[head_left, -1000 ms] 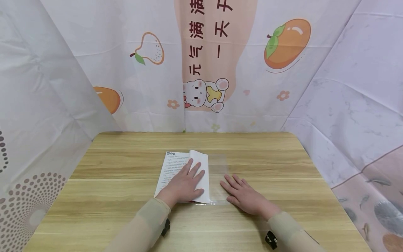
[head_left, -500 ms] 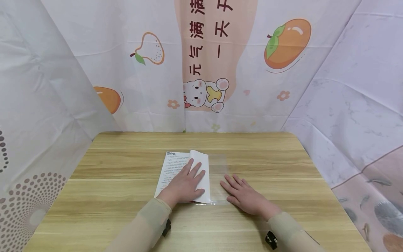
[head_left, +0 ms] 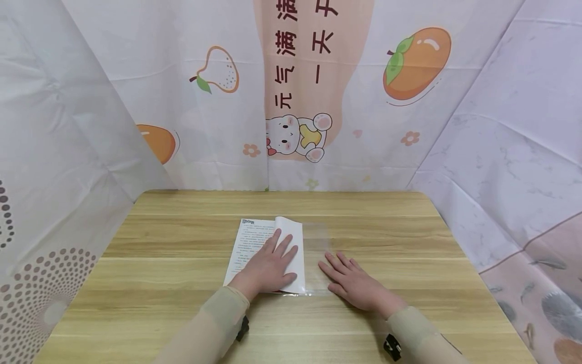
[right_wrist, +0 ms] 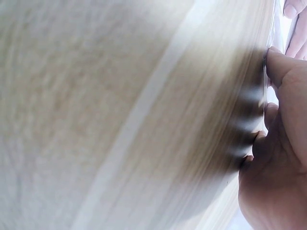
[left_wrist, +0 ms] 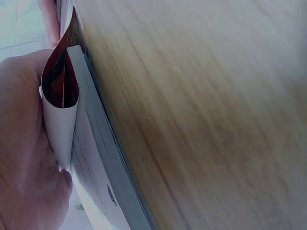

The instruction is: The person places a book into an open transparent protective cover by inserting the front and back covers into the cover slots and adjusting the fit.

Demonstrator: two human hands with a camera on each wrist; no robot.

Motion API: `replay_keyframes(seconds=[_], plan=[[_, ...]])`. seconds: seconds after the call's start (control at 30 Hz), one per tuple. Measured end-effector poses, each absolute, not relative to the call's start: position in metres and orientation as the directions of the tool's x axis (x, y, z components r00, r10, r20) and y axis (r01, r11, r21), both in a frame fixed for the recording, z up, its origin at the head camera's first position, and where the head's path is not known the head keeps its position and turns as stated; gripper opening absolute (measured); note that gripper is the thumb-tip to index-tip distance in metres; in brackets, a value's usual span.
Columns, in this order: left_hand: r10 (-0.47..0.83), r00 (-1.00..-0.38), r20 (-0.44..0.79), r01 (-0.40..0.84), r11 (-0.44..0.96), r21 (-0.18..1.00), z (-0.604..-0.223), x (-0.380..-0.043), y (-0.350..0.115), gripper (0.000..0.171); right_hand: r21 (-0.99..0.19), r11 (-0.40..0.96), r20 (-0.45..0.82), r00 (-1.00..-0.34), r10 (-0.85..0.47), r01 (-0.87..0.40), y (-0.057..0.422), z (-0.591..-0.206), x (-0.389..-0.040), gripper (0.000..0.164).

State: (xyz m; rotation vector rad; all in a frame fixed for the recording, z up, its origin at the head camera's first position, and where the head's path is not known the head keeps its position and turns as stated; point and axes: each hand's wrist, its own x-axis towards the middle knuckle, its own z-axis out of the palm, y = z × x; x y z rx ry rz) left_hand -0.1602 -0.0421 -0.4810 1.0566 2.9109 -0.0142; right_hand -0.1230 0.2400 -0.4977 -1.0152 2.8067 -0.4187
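Note:
A book (head_left: 243,247) lies on the table with a page of printed text facing up. Its white cover flap (head_left: 295,237) is bent over, and in the left wrist view the curled fold (left_wrist: 61,124) shows red inside beside the page edges. Across this flap my left hand (head_left: 270,268) rests with fingers spread, pressing it down. A clear plastic sheet (head_left: 314,240) extends from the book's right side. My right hand (head_left: 352,283) lies flat with straight fingers at the sheet's right edge; the right wrist view shows its fingertips (right_wrist: 259,136) touching down.
The wooden table (head_left: 182,323) has rounded far corners. A printed curtain (head_left: 218,121) hangs behind it, with more cloth on both sides. A small black device (head_left: 392,347) sits at the right wrist and another (head_left: 243,328) at the left.

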Motion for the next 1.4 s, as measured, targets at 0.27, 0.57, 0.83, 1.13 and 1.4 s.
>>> replay_keyframes(seconds=[0.27,0.57,0.83,1.13,1.4], plan=[[0.636,-0.77,-0.044,0.637,0.771,0.012,-0.4831,-0.1608,-0.041,0.068,-0.289,0.739,-0.022,-0.767,-0.641,-0.609,0.2405,-0.4994,-0.1232,0.055],[0.629,-0.776,-0.052,0.63,0.777,0.006,-0.483,-0.1611,-0.0396,0.068,-0.293,0.737,-0.021,-0.767,-0.642,-0.609,0.2399,-0.4993,-0.1235,0.055],[0.629,-0.775,-0.053,0.629,0.777,0.014,-0.4809,-0.1606,-0.0386,0.067,-0.289,0.738,-0.017,-0.768,-0.641,-0.61,0.2403,-0.5012,-0.1237,0.055],[0.631,-0.774,-0.055,0.632,0.775,0.009,-0.4816,-0.1607,-0.0376,0.068,-0.288,0.737,-0.013,-0.767,-0.642,-0.612,0.2404,-0.5004,-0.1235,0.055],[0.625,-0.778,-0.054,0.626,0.78,0.006,-0.4845,-0.1616,-0.0371,0.069,-0.29,0.735,-0.009,-0.766,-0.643,-0.613,0.2401,-0.4998,-0.1231,0.055]])
